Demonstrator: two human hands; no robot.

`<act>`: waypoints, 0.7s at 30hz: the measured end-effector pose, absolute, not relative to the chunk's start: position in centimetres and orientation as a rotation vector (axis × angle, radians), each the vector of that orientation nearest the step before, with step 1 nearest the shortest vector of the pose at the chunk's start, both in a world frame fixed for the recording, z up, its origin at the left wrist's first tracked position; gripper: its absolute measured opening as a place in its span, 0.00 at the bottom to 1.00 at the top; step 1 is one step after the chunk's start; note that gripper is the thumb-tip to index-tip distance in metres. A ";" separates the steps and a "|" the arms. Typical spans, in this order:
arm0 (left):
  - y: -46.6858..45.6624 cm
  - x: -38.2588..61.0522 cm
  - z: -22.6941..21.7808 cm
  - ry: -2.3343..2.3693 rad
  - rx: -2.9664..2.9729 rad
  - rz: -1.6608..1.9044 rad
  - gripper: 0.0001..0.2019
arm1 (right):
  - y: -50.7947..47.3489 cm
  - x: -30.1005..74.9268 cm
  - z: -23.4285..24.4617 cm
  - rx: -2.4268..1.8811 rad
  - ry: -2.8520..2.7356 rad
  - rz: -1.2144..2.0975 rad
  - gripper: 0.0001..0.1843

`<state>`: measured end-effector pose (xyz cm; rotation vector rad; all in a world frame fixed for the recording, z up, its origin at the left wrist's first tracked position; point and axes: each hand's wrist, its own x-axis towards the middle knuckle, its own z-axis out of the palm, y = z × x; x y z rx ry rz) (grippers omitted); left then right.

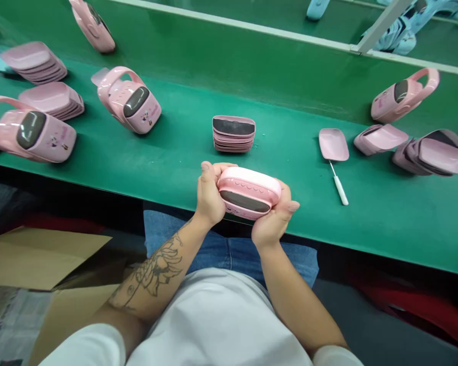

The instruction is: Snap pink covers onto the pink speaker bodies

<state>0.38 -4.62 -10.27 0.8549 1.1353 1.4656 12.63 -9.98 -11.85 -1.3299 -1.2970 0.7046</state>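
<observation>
Both of my hands grip a rounded pink plastic device [249,193] with a dark oval panel and a row of small holes along its top edge. My left hand [209,195] holds its left end, and my right hand [273,218] cups its right end. Just beyond them stands a stack of pink casings [233,134]. To the right, a flat pink piece [333,144] lies on a white-handled tool [340,190].
Pink handled units [130,99] and stacked pink shells [51,100] lie along the green belt [175,168]. More stand at right [404,96]. A cardboard box [41,259] sits lower left, below the belt edge. Light blue items lie on a farther belt [397,25].
</observation>
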 end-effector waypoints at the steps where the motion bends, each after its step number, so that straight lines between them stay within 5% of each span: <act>1: -4.6 0.4 -10.5 1.149 0.891 1.473 0.39 | -9.6 12.3 -12.2 -1.323 -1.180 0.636 0.45; 13: -4.2 0.7 -11.9 1.142 0.912 1.613 0.40 | -7.7 11.8 -11.9 -1.199 -1.159 0.343 0.33; 21: -5.1 0.3 -8.2 1.027 0.726 1.480 0.37 | -9.1 10.6 -10.3 -1.172 -0.822 0.657 0.44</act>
